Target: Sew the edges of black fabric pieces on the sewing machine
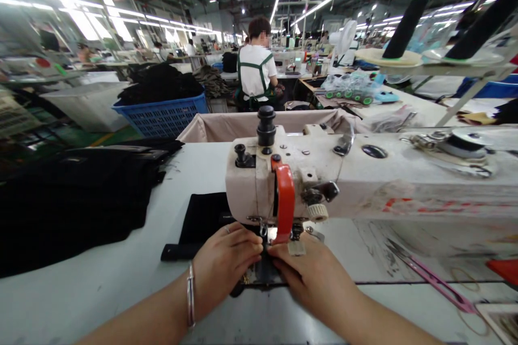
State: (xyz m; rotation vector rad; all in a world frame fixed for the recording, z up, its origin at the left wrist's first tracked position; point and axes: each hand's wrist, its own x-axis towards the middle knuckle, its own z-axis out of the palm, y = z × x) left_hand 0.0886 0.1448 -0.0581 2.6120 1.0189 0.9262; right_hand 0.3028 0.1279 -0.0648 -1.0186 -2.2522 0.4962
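Both hands press a black fabric piece flat under the sewing machine's head.

Left hand point(224, 264) and right hand point(311, 275) lie flat, fingertips nearly meeting on the black fabric piece point(202, 221) directly beneath the sewing machine point(364, 178), neither closed around anything. Left of the machine lies a black fabric stack point(73, 205); behind it a blue basket point(162, 113); right of it, pink scissors point(437, 280).

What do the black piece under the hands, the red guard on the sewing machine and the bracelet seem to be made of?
The black piece looks like matte woven fabric: it lies flat and limp under the left hand and right hand. The red guard seems glossy plastic with smooth highlights. The bracelet appears to be polished metal, thin and silvery.
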